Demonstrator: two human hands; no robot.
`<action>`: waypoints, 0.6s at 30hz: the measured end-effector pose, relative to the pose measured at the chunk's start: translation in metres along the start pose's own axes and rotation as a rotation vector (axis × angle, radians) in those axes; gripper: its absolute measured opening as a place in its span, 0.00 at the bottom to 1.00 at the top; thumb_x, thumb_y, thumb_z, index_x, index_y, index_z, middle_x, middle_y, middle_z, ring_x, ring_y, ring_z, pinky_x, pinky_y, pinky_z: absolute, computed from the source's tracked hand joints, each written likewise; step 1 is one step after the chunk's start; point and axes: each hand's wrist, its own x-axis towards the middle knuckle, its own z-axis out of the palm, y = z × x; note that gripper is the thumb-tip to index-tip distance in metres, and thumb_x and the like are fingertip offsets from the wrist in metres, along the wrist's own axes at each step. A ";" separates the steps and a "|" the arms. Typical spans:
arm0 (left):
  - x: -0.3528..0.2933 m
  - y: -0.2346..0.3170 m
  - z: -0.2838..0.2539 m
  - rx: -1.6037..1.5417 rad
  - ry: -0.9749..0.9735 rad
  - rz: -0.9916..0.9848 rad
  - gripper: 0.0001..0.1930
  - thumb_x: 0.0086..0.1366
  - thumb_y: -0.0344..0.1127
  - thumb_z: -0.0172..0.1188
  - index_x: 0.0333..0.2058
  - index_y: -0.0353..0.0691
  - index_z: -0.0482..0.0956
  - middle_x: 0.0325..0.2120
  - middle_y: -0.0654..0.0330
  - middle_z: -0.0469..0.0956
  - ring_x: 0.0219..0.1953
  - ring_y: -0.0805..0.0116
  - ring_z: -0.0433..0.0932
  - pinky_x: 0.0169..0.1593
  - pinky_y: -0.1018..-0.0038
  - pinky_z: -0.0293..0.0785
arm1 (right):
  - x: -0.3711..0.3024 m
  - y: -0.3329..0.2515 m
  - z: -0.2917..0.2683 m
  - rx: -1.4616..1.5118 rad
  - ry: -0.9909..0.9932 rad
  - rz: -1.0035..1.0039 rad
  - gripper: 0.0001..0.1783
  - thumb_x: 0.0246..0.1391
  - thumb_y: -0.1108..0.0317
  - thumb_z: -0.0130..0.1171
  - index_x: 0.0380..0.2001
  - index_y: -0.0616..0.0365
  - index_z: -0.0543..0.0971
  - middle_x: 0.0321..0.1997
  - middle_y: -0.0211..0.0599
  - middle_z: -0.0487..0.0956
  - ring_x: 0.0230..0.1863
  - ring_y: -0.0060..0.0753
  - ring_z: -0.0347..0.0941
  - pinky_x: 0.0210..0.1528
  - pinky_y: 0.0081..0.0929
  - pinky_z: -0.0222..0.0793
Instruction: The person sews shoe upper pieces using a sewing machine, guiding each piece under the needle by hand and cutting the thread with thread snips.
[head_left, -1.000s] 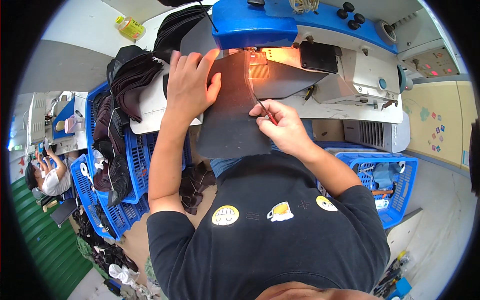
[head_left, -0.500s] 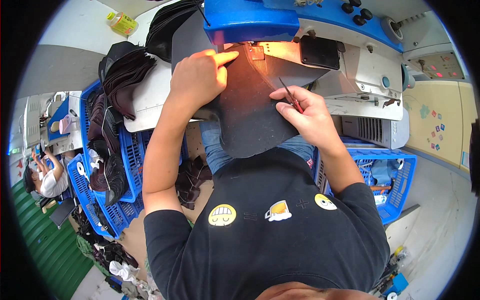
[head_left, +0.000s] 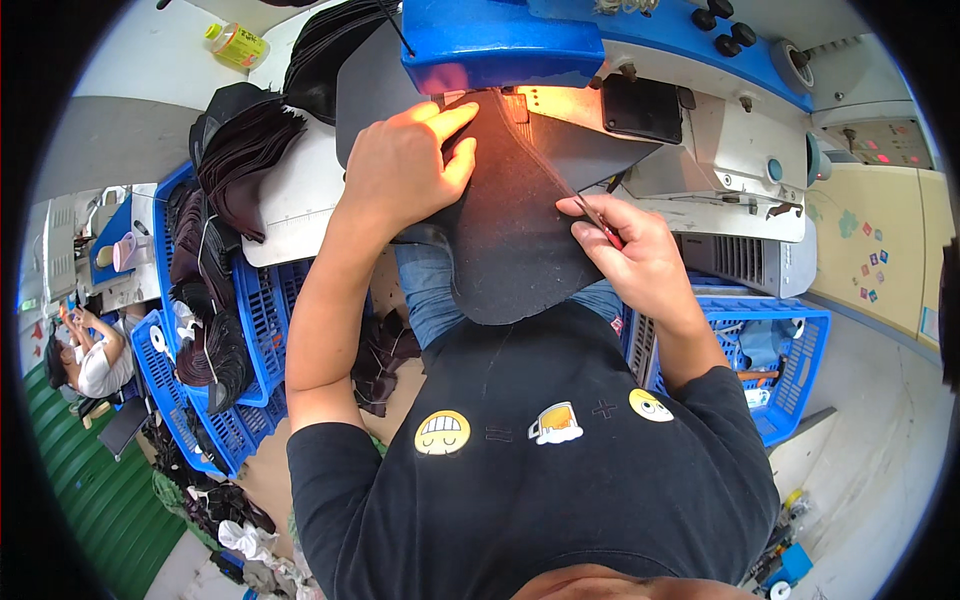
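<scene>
A dark, flat piece of sheet material (head_left: 515, 245) runs from the lit work area of a blue-headed machine (head_left: 500, 50) down toward my lap. My left hand (head_left: 405, 170) rests on its upper left part, index finger stretched toward the machine and thumb apart; the other fingers are partly hidden. At the piece's right edge, my right hand (head_left: 635, 245) is closed on a slim pointed tool with a red handle (head_left: 606, 228). Its thumb and index finger are at that edge. Whether the tool is snips or tweezers, I cannot tell.
Stacked dark pieces (head_left: 245, 165) lie left of the machine, near a bottle (head_left: 238, 45). A black phone-like slab (head_left: 642, 108) lies on the machine bed. Blue crates (head_left: 262, 310) stand lower left, another blue crate (head_left: 800, 375) at right. Another person (head_left: 95, 365) sits far left.
The sheet has shifted slightly down and right. My right hand has moved right and down with the tool; my left hand has moved slightly right, its thumb further out from the palm.
</scene>
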 end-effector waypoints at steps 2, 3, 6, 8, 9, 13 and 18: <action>-0.001 0.000 0.001 0.004 -0.007 -0.008 0.16 0.53 0.35 0.60 0.42 0.42 0.82 0.22 0.53 0.75 0.25 0.54 0.75 0.30 0.65 0.72 | 0.000 0.006 0.001 -0.016 0.029 -0.080 0.12 0.52 0.74 0.57 0.41 0.61 0.78 0.21 0.35 0.74 0.22 0.19 0.68 0.28 0.21 0.65; -0.003 0.000 0.003 0.004 0.012 0.005 0.16 0.54 0.35 0.60 0.42 0.43 0.82 0.22 0.53 0.75 0.25 0.54 0.75 0.31 0.64 0.72 | -0.001 0.002 0.000 -0.017 0.029 -0.079 0.12 0.52 0.74 0.57 0.41 0.61 0.78 0.21 0.35 0.74 0.22 0.19 0.68 0.28 0.21 0.65; -0.003 0.007 -0.002 0.014 -0.015 -0.041 0.16 0.54 0.35 0.59 0.43 0.44 0.82 0.23 0.53 0.75 0.25 0.53 0.75 0.32 0.64 0.73 | -0.003 -0.009 -0.004 0.012 -0.054 0.050 0.12 0.54 0.78 0.55 0.43 0.62 0.79 0.26 0.24 0.74 0.27 0.11 0.63 0.31 0.13 0.61; -0.002 0.008 -0.003 0.022 -0.061 -0.099 0.17 0.53 0.34 0.58 0.43 0.44 0.82 0.23 0.53 0.76 0.26 0.53 0.76 0.32 0.63 0.73 | -0.001 -0.008 -0.004 -0.009 -0.031 0.012 0.12 0.54 0.77 0.55 0.43 0.63 0.79 0.26 0.24 0.74 0.28 0.11 0.64 0.32 0.13 0.61; -0.002 0.006 -0.002 0.031 -0.054 -0.089 0.17 0.53 0.33 0.56 0.44 0.45 0.82 0.24 0.53 0.76 0.27 0.53 0.76 0.33 0.63 0.73 | 0.000 -0.008 -0.003 -0.009 -0.031 0.013 0.12 0.54 0.77 0.55 0.43 0.63 0.79 0.26 0.24 0.74 0.28 0.11 0.64 0.32 0.13 0.61; 0.001 0.003 0.001 0.062 -0.038 -0.065 0.19 0.52 0.31 0.52 0.44 0.45 0.81 0.25 0.53 0.77 0.28 0.52 0.77 0.34 0.62 0.74 | 0.003 -0.003 -0.001 0.024 0.018 -0.058 0.12 0.52 0.75 0.56 0.41 0.61 0.78 0.21 0.35 0.74 0.23 0.18 0.67 0.28 0.21 0.66; -0.002 0.011 -0.002 0.098 -0.077 -0.104 0.19 0.52 0.32 0.52 0.45 0.46 0.81 0.28 0.53 0.78 0.29 0.52 0.77 0.36 0.62 0.75 | -0.003 -0.005 -0.004 -0.017 -0.023 0.052 0.13 0.54 0.78 0.55 0.43 0.63 0.79 0.28 0.27 0.77 0.29 0.13 0.68 0.35 0.14 0.65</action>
